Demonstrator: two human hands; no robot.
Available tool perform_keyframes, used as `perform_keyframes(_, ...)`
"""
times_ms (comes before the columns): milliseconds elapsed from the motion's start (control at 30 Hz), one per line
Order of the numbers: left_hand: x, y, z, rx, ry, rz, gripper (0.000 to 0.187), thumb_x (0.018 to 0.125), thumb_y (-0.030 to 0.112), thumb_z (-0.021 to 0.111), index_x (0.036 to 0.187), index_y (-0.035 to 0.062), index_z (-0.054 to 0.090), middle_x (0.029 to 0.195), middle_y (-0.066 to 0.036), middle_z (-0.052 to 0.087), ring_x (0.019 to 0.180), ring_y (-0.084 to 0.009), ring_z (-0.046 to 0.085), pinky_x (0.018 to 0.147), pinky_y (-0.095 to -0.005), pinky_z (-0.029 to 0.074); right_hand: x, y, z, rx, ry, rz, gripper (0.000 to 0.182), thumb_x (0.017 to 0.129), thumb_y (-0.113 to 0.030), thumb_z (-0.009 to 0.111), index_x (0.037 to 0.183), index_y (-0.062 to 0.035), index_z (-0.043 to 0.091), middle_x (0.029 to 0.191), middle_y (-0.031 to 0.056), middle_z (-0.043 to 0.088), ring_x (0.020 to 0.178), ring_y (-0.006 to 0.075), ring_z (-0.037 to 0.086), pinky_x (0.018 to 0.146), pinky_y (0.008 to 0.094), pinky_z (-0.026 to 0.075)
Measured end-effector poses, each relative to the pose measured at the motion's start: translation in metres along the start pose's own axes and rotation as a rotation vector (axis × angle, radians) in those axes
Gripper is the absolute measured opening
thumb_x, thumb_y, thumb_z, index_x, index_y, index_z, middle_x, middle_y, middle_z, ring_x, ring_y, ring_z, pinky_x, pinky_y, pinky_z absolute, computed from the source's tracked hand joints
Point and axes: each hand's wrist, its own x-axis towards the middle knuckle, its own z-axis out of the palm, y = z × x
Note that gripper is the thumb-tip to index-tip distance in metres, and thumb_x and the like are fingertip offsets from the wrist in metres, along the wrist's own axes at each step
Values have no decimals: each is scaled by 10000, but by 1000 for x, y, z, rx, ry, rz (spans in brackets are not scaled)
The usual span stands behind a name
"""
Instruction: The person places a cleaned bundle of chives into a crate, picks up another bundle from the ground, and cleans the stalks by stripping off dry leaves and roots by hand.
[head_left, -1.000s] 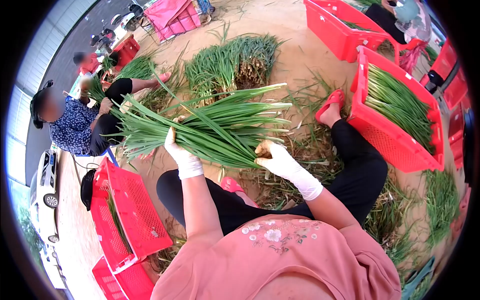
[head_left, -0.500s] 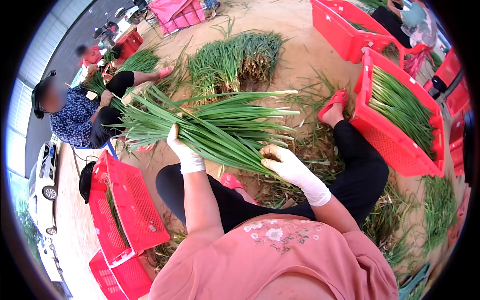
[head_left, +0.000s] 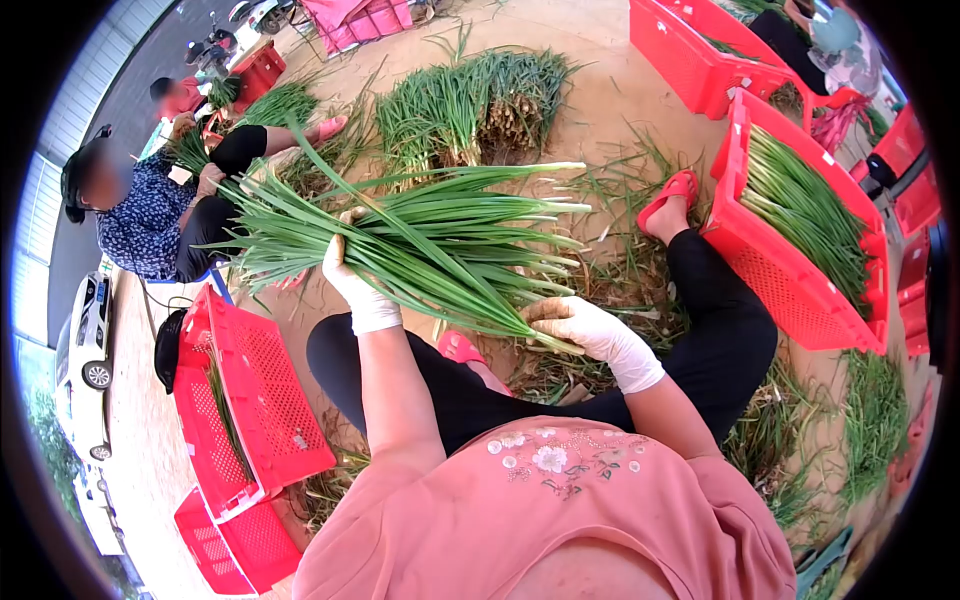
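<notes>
A large bundle of garlic chives [head_left: 420, 235] lies across in front of me, its pale stem ends to the right and green leaf tips fanned out to the left. My left hand [head_left: 352, 285], in a whitish glove, is wrapped round the bundle from below near its leafy middle; most of its fingers are hidden behind the leaves. Gloved as well, my right hand [head_left: 588, 328] is closed on the stem ends of the lowest chives, thumb and fingers together. Beyond the bundle, a heap of chives [head_left: 470, 105] lies on the ground.
A red crate [head_left: 785, 270] with chives stands at right, another red crate [head_left: 640, 30] behind it. More red crates [head_left: 285, 390] are at left. Loose leaves [head_left: 590, 365] litter the ground between my feet. A co-worker [head_left: 150, 215] sits at left, holding greens.
The bundle and my left hand have shifted slightly left and up in the view. One long leaf now sticks up across the bundle. My right hand keeps its grip on the lower stems.
</notes>
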Motion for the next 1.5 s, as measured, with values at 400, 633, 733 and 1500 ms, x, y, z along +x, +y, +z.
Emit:
perform_keyframes(400, -1, -10, -11, 46, -89, -111, 264, 790, 261, 546, 978, 76, 557, 974, -88, 587, 848, -229, 579, 746, -384, 511, 33, -2, 42, -686, 540, -337, 171, 709, -78, 641, 876, -54, 609, 765, 88, 568, 708, 207, 570, 660, 297, 464)
perform_keyframes(633, -4, -10, -5, 42, -79, -124, 279, 724, 226, 590, 916, 26, 565, 906, -100, 594, 843, -257, 575, 775, -396, 493, 40, 13, 34, -674, 614, -455, 125, 747, -60, 632, 861, -30, 589, 761, 90, 578, 703, 199, 560, 662, 284, 458)
perform_keyframes(733, 1, -11, -10, 34, -57, -128, 298, 678, 197, 628, 896, 7, 558, 892, -105, 583, 872, -259, 557, 795, -402, 479, 32, 6, 31, -489, 539, -344, 96, 775, -48, 607, 857, -6, 579, 761, 89, 591, 705, 162, 544, 672, 268, 449)
perform_keyframes(1500, 6, 26, -24, 72, -22, 126, 287, 807, 281, 567, 944, 29, 579, 948, -102, 584, 907, -248, 555, 837, -400, 462, -4, 56, -129, 1061, 681, -597, 81, 860, -43, 498, 781, -34, 512, 663, 54, 515, 608, 176, 522, 711, 376, 513)
